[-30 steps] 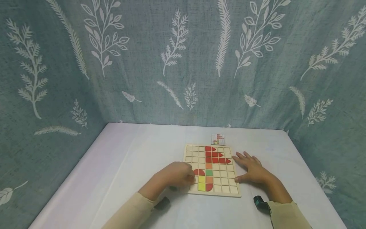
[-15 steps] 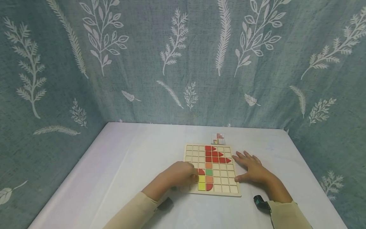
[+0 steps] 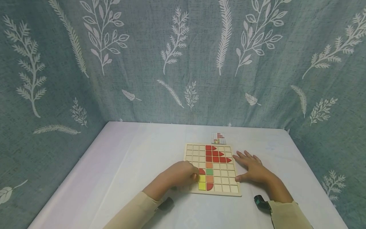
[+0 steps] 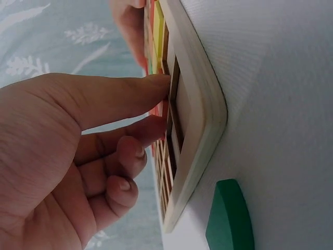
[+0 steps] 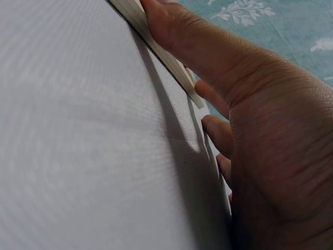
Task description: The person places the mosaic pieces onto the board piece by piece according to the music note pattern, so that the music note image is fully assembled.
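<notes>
A wooden grid board (image 3: pixel 224 190) lies on the white table. My left hand (image 3: pixel 180 174) is over its lower left cells, pinching a small red piece (image 4: pixel 158 108) between thumb and index finger at a cell; the fingers hide most of this piece. Nearby in the grid are a red rounded piece (image 3: pixel 201 171), a green square (image 3: pixel 209 171), yellow squares (image 3: pixel 202 185) and orange squares (image 3: pixel 209 179). Red rows with pointed ends (image 3: pixel 216 160) fill cells higher up. My right hand (image 3: pixel 253 168) rests with spread fingers along the board's right edge, its thumb touching the rim.
A small pattern card (image 3: pixel 218 138) lies behind the board. Close to the board's near left corner, a loose green curved piece (image 4: pixel 229 219) lies on the table. Patterned curtains (image 3: pixel 183 63) stand around the table.
My left hand has shifted slightly right over the board and now covers part of the red pieces visible one second ago. The right hand has stayed in place.
</notes>
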